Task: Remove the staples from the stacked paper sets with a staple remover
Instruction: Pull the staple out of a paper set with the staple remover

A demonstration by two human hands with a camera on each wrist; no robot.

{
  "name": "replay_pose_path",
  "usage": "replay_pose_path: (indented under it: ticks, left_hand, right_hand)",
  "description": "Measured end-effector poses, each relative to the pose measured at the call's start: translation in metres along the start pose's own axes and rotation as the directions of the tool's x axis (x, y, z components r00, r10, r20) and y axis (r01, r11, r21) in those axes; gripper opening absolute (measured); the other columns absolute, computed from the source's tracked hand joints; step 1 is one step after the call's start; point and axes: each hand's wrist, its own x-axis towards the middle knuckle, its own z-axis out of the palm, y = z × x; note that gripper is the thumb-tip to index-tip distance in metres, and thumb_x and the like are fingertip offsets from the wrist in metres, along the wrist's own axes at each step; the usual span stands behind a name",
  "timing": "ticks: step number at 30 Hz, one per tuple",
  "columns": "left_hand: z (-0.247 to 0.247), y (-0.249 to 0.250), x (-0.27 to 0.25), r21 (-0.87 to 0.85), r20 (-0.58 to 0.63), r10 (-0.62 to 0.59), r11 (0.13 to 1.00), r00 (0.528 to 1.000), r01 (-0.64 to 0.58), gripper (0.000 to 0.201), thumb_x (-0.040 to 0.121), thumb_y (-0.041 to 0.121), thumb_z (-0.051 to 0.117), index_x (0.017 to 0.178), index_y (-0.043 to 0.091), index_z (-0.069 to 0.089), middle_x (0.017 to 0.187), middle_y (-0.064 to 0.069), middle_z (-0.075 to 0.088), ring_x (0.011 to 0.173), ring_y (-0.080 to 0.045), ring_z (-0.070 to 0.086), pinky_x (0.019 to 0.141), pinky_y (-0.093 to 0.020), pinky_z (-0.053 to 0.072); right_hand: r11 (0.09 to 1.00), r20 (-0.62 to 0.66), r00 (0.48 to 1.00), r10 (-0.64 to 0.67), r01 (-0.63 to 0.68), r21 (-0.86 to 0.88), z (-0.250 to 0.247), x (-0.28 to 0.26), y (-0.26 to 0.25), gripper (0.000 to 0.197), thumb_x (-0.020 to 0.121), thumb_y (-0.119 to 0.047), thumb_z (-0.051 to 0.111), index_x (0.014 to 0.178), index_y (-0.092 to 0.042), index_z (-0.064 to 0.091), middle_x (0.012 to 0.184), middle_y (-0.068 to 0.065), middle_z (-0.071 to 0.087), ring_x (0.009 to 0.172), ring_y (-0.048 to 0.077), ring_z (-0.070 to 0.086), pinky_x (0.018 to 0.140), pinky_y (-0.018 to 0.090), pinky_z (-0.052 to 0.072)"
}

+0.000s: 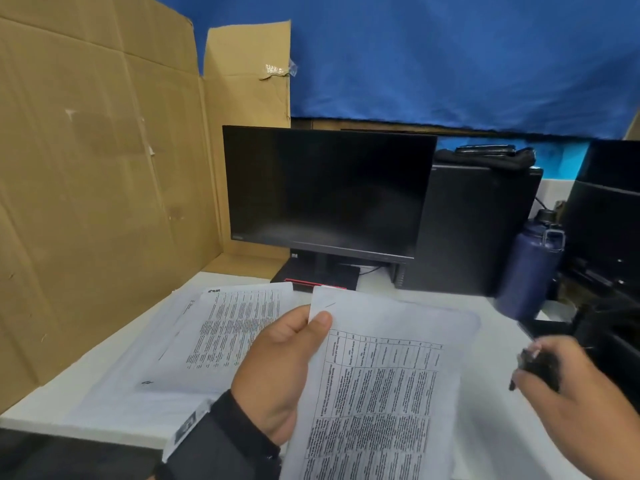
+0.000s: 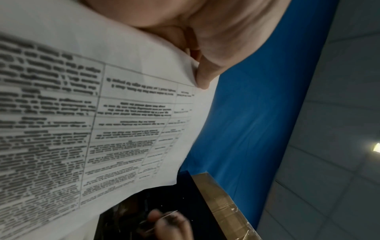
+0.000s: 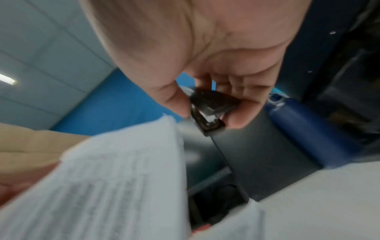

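Observation:
My left hand [image 1: 291,362] holds a printed paper set [image 1: 384,386] lifted off the desk, thumb pressed on its top left corner. The same set [image 2: 107,116] fills the left wrist view, pinched at its edge by my thumb [image 2: 205,76]. My right hand [image 1: 568,379] hovers to the right of the paper and grips a black staple remover [image 1: 540,367]. In the right wrist view the staple remover [image 3: 211,107] sits between thumb and fingers, just beyond the blurred paper's [image 3: 115,178] corner. A second paper stack [image 1: 207,337] lies flat on the white desk [image 1: 69,393].
A dark monitor [image 1: 325,192] stands behind the papers on its base. A black computer tower [image 1: 474,230] and a blue water bottle [image 1: 530,268] stand at the right. Cardboard sheets [image 1: 86,185] wall off the left side. Dark equipment [image 1: 606,237] crowds the far right.

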Motion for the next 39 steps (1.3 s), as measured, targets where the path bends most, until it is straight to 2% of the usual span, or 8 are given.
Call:
replay_pose_path:
  ticks: [4, 7, 10, 14, 19, 25, 31, 39]
  left_hand:
    - [0.012, -0.003, -0.004, -0.014, -0.029, 0.002, 1.0, 1.0, -0.003, 0.017, 0.099, 0.018, 0.064, 0.1, 0.014, 0.081, 0.111, -0.02, 0.078, 0.115, -0.044, 0.069, 0.112, -0.065, 0.043]
    - [0.024, -0.007, -0.011, -0.024, 0.001, -0.003, 1.0, 1.0, 0.003, 0.017, 0.087, 0.023, 0.074, 0.101, 0.018, 0.081, 0.113, -0.02, 0.078, 0.119, -0.046, 0.067, 0.113, -0.067, 0.041]
    - [0.034, -0.01, -0.02, -0.008, 0.049, 0.001, 1.0, 0.999, -0.001, 0.017, 0.086, 0.027, 0.076, 0.098, 0.017, 0.081, 0.108, -0.021, 0.079, 0.11, -0.045, 0.071, 0.108, -0.066, 0.047]
    - [0.043, -0.013, -0.032, 0.179, 0.121, 0.09, 0.978, 0.989, -0.11, 0.037, 0.082, 0.051, 0.074, 0.094, 0.016, 0.079, 0.098, -0.026, 0.075, 0.088, -0.039, 0.071, 0.097, -0.07, 0.051]
    - [0.049, -0.012, -0.039, 0.154, 0.146, 0.06, 0.985, 0.988, -0.082, 0.031, 0.084, 0.041, 0.073, 0.089, 0.011, 0.079, 0.098, -0.033, 0.071, 0.083, -0.028, 0.064, 0.091, -0.064, 0.053]
    - [0.048, -0.011, -0.04, 0.118, 0.117, -0.005, 0.993, 0.993, -0.009, 0.023, 0.094, 0.021, 0.069, 0.074, 0.014, 0.076, 0.065, -0.008, 0.064, 0.056, -0.016, 0.056, 0.057, -0.027, 0.044]
    - [0.05, -0.011, -0.04, -0.066, 0.108, -0.118, 0.99, 0.987, 0.126, 0.023, 0.073, 0.023, 0.076, 0.084, 0.003, 0.079, 0.086, -0.026, 0.071, 0.076, -0.03, 0.065, 0.081, -0.042, 0.054]
    - [0.048, -0.002, -0.043, -0.023, 0.16, -0.061, 0.998, 0.985, 0.066, 0.016, 0.076, 0.024, 0.085, 0.071, 0.011, 0.078, 0.079, -0.016, 0.071, 0.07, -0.023, 0.065, 0.077, -0.036, 0.058]
  right_hand:
    - [0.972, -0.146, 0.976, -0.163, 0.184, 0.146, -0.014, -0.042, -0.065, 0.032, 0.083, -0.027, 0.066, 0.104, -0.042, 0.048, 0.075, -0.005, 0.07, 0.071, 0.023, 0.065, 0.063, 0.038, 0.045]
    - [0.953, -0.056, 0.962, -0.266, 0.271, 0.132, -0.009, -0.065, -0.1, 0.022, 0.084, -0.047, 0.054, 0.104, -0.048, 0.044, 0.07, -0.01, 0.065, 0.059, 0.015, 0.059, 0.06, 0.024, 0.045]
    - [0.933, 0.035, 0.943, -0.331, 0.321, 0.164, 0.01, -0.072, -0.106, 0.028, 0.084, -0.058, 0.046, 0.109, -0.047, 0.037, 0.077, -0.018, 0.065, 0.072, 0.004, 0.061, 0.068, 0.017, 0.046]
    - [0.894, 0.001, 0.896, -0.444, 0.443, 0.074, 0.03, -0.079, -0.1, 0.033, 0.083, -0.063, 0.048, 0.105, -0.046, 0.032, 0.075, -0.017, 0.064, 0.079, 0.003, 0.06, 0.064, 0.023, 0.05]
    - [0.806, -0.155, 0.795, -0.586, 0.592, -0.013, 0.036, -0.078, -0.096, 0.024, 0.088, -0.048, 0.055, 0.102, -0.03, 0.046, 0.085, -0.009, 0.052, 0.069, 0.013, 0.054, 0.054, 0.03, 0.045]
    - [0.812, -0.157, 0.799, -0.58, 0.583, -0.033, 0.041, -0.079, -0.092, 0.027, 0.089, -0.049, 0.055, 0.103, -0.027, 0.047, 0.09, -0.009, 0.052, 0.066, 0.012, 0.054, 0.049, 0.032, 0.049]
    - [0.799, -0.118, 0.792, -0.599, 0.6, -0.028, 0.04, -0.077, -0.09, 0.023, 0.091, -0.049, 0.053, 0.103, -0.032, 0.045, 0.091, -0.013, 0.05, 0.071, 0.01, 0.052, 0.053, 0.027, 0.048]
    - [0.813, -0.19, 0.798, -0.572, 0.582, 0.0, 0.052, -0.08, -0.09, 0.027, 0.094, -0.049, 0.048, 0.108, -0.026, 0.044, 0.101, -0.014, 0.044, 0.076, 0.01, 0.051, 0.056, 0.021, 0.047]
